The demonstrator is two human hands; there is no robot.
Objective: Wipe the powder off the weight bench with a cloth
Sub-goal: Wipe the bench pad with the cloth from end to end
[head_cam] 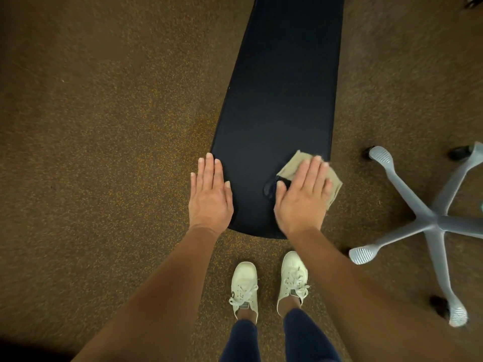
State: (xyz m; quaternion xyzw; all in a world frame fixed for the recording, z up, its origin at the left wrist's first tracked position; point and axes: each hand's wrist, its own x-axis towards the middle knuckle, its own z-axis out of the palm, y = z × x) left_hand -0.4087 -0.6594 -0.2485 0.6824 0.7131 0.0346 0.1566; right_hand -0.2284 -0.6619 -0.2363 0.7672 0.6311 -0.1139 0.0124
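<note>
A long black padded weight bench (282, 100) runs away from me down the middle of the view. My right hand (303, 194) lies flat, fingers straight, pressing a folded beige cloth (295, 164) onto the bench's near right corner. The cloth sticks out past the fingers and over the right edge. A small shiny dark patch (269, 188) shows on the pad just left of my right thumb. My left hand (210, 194) rests flat with straight fingers on the bench's near left edge. I see no powder on the pad.
Brown speckled rubber floor (104, 126) surrounds the bench. The grey five-star base of an office chair (433, 220) with black castors stands close on the right. My feet in white sneakers (269, 286) stand just before the bench's near end.
</note>
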